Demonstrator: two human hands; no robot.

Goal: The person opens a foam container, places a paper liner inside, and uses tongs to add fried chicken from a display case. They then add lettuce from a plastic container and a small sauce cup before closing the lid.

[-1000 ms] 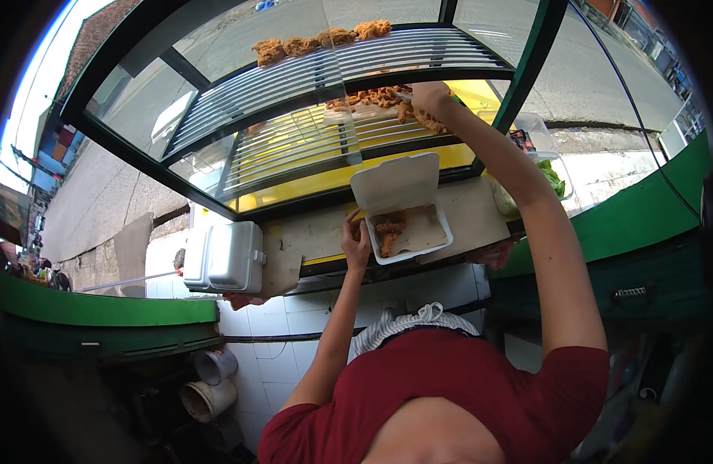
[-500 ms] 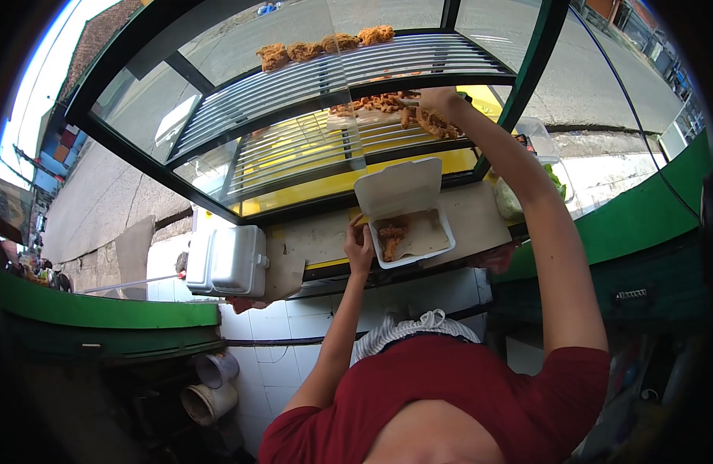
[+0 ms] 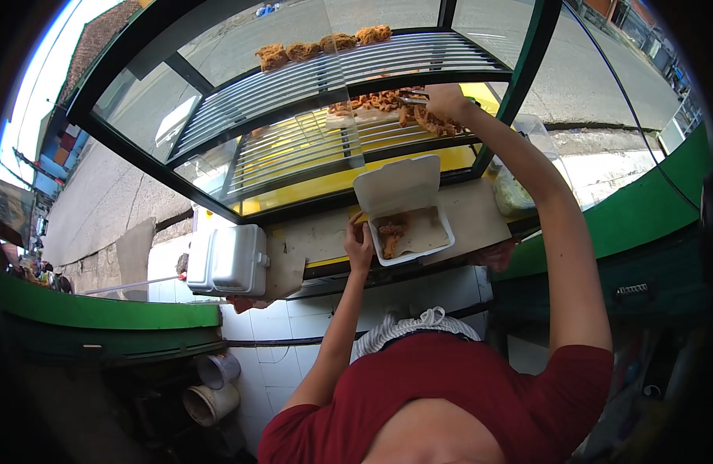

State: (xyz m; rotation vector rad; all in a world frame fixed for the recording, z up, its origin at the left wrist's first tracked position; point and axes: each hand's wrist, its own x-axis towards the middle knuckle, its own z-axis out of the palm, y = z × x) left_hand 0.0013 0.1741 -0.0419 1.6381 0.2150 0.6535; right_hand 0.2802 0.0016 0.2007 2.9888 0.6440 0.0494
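Note:
My left hand [image 3: 359,246] grips the left edge of an opened white foam takeaway box [image 3: 432,252]. A brown paper liner and pieces of fried chicken [image 3: 391,237] lie in the box, and its lid stands raised toward the display case. My right hand [image 3: 447,103] reaches into the lower shelf of the glass case, closed around metal tongs [image 3: 412,97]. The tong tips are over a heap of fried chicken pieces [image 3: 378,102]. More fried pieces [image 3: 437,124] lie just below that hand, close to the shelf's front edge.
Closed foam boxes [image 3: 229,259] are stacked at the counter's left. Large fried chicken pieces [image 3: 337,43] line the upper rack [image 3: 294,85]. A clear container of greens [image 3: 514,195] is beside my right forearm. The case's black frame [image 3: 491,131] borders that arm. Buckets [image 3: 209,402] lie low on the left.
My right hand has shifted slightly within the lower shelf, and the tongs show more clearly over the chicken. My right elbow has swung a little outward. My left hand stays on the box.

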